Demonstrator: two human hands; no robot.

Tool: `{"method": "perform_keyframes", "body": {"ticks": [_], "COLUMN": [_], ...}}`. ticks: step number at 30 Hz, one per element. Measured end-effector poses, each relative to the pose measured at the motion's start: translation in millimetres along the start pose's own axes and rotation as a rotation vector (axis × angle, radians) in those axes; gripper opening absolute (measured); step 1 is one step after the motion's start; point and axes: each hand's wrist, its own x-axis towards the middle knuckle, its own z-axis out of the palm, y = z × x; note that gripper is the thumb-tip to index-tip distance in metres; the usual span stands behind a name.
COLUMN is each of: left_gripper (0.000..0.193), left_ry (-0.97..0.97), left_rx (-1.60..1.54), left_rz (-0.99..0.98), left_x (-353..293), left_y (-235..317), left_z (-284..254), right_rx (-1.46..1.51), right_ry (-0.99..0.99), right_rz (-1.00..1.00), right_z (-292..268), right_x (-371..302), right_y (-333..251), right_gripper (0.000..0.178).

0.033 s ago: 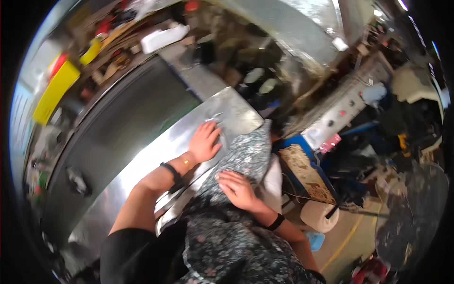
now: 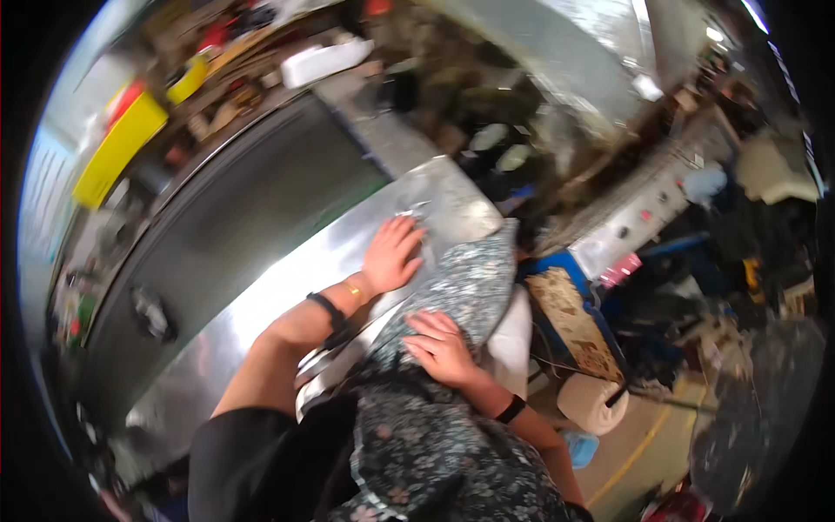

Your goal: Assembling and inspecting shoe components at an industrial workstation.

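Note:
My left hand [image 2: 391, 255] lies flat on a shiny metal plate [image 2: 304, 235], palm down with the fingers spread. Beside it, my right hand [image 2: 437, 346] rests on a dark floral-print cloth [image 2: 474, 270], its fingers stretched out and slightly apart. The cloth runs from my lap up to the plate's right end, where its upper part looks pale and shiny. Neither hand visibly grips anything. Blur hides the fine detail around the left fingertips.
A dark, belt-like surface [image 2: 252, 187] borders the plate on the left. At the right are a blue-framed panel [image 2: 574, 322], a white roll [image 2: 593, 403] and a control panel with buttons [image 2: 639, 222]. A yellow box [image 2: 120, 157] stands far left.
The whole scene has shifted slightly to the right in the picture. Both hands keep about the same places on the plate and cloth.

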Motion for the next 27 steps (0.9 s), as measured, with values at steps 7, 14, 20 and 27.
{"method": "perform_keyframes", "body": {"ticks": [7, 14, 20, 27], "left_gripper": [0.057, 0.058, 0.060, 0.027], "left_ry": [0.329, 0.544, 0.144, 0.750], "left_rx": [0.184, 0.802, 0.280, -0.676], "left_rz": [-0.437, -1.667, -1.726, -1.501], "left_x": [-128.0, -373.3, -446.1, -320.1], "left_y": [-62.2, -202.9, -274.8, -261.3], "left_z": [-97.3, -310.3, -301.9, -226.1], "right_rx": [0.067, -0.053, -0.097, -0.079], "right_ry": [-0.110, -0.023, 0.003, 0.055], "right_rz": [0.102, 0.122, 0.181, 0.200], "right_z": [-5.1, 8.5, 23.1, 22.0], "right_x": [0.7, 1.3, 15.9, 3.7], "right_y": [16.2, 0.0, 2.9, 5.7], "right_gripper": [0.014, 0.011, 0.014, 0.016]}}
